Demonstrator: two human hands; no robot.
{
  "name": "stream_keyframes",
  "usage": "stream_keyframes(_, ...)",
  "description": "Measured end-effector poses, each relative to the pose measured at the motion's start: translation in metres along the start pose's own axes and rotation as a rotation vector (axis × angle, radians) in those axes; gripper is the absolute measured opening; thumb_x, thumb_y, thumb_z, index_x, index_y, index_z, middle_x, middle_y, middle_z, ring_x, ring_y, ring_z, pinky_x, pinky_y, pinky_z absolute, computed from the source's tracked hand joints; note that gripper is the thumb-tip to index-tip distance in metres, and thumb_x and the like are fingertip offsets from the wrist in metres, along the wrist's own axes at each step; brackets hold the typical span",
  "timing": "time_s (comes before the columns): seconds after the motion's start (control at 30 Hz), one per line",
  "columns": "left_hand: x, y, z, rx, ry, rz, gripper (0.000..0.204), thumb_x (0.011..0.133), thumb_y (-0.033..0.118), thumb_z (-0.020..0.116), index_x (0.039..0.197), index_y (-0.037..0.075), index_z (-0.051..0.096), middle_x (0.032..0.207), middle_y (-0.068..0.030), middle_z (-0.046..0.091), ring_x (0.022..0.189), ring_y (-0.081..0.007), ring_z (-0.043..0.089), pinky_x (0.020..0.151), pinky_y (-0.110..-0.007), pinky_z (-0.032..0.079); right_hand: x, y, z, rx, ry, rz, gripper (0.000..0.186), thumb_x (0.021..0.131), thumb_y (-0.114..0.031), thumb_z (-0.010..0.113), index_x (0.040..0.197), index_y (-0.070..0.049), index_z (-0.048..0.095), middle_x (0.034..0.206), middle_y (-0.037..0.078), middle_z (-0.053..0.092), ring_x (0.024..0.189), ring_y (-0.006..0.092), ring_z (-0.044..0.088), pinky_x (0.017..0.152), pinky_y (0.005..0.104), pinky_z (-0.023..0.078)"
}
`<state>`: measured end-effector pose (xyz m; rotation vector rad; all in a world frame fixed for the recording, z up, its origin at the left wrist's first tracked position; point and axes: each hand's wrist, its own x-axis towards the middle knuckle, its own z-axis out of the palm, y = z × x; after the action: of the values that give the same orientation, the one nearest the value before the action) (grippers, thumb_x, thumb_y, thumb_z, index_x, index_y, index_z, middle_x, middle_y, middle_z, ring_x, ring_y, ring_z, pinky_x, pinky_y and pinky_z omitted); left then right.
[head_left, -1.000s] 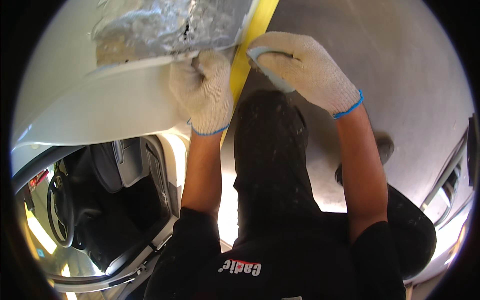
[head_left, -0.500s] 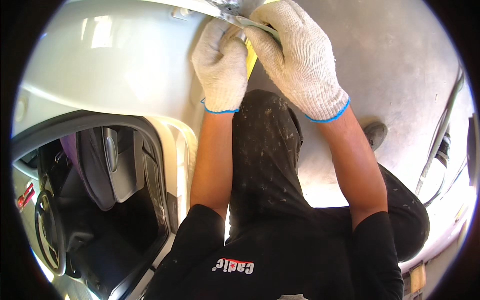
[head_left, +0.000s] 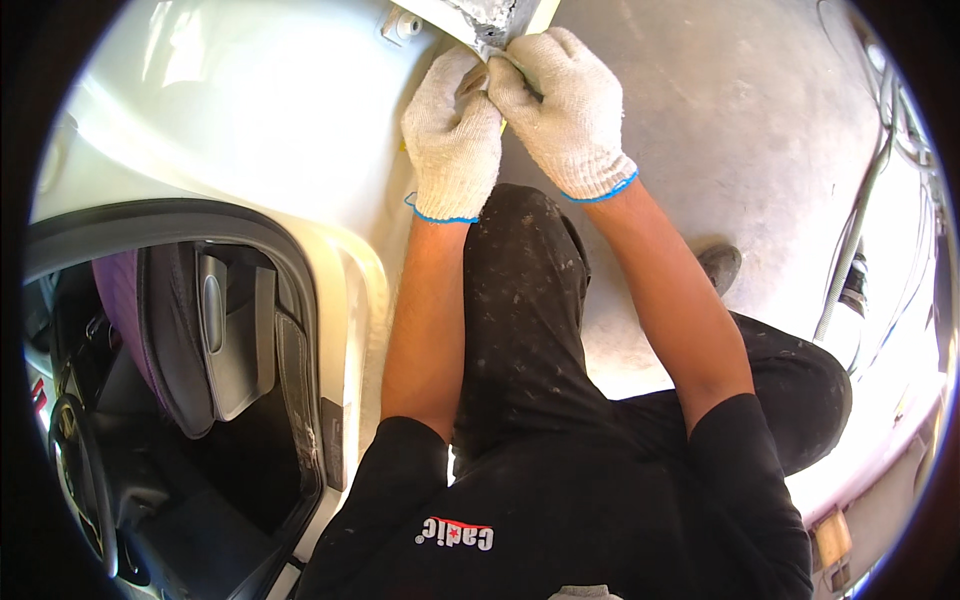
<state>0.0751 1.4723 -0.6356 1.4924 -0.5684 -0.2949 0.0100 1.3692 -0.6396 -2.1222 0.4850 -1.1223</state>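
Grey, crinkled masking sheet (head_left: 492, 14) hung at the top edge of the view, against the white car body panel (head_left: 250, 120), its lower corner pinched between both gloved hands. White knit gloves with blue cuffs covered the left hand (head_left: 455, 135) and right hand (head_left: 565, 105), whose fingers (head_left: 500, 80) were closed on that corner, touching each other. Yellow tape showed just beneath them. Left of the panel, the open door frame (head_left: 300, 330) revealed a dark seat (head_left: 215, 340).
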Motion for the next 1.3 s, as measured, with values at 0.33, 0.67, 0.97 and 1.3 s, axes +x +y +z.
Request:
stream_keyframes(0.33,-0.003,-0.007,-0.001,0.001,0.007,0.006,0.021,0.099,0.000,0.054,0.113,-0.002,0.069,0.096,-0.0031,0.066,0.084,-0.0085,0.057,0.075,-0.025,0.051,0.005,-0.005,-0.011,-0.009,-0.035,-0.072,0.009,0.084,-0.018,0.075,0.082,-0.012,0.069,0.077,0.010,0.064,0.070,0.0331,0.066,0.065,0.0420,0.054)
stream_keyframes(0.67,-0.008,0.000,0.003,-0.120,0.035,-0.024,0.024,0.100,0.007,0.054,0.115,-0.004,0.069,0.098,-0.0012,0.065,0.084,-0.0074,0.056,0.074,-0.024,0.049,0.001,-0.005,-0.008,0.052,-0.020,0.011,0.011,0.085,-0.020,0.072,0.081,-0.011,0.067,0.079,0.012,0.065,0.071,0.0366,0.066,0.065,0.0458,0.054)
stream_keyframes(0.97,-0.033,0.020,0.020,0.067,-0.015,0.008,0.072,0.096,0.025,0.076,0.151,-0.004,0.040,0.137,-0.0181,0.059,0.129,-0.0227,0.056,0.107,-0.035,0.048,0.012,-0.006,-0.020,0.164,-0.140,-0.018,0.013,0.088,-0.024,0.070,0.087,-0.012,0.067,0.081,0.011,0.065,0.077,0.0333,0.067,0.068,0.0436,0.053)
stream_keyframes(1.3,-0.061,0.001,0.057,0.112,0.208,0.038,0.074,0.088,0.012,0.082,0.146,-0.008,0.041,0.132,-0.0167,0.059,0.122,-0.0232,0.057,0.106,-0.038,0.046,-0.001,0.017,-0.011,0.153,-0.214,0.033,0.014,0.087,-0.024,0.071,0.089,-0.011,0.068,0.087,0.010,0.067,0.082,0.0345,0.068,0.072,0.0441,0.056)
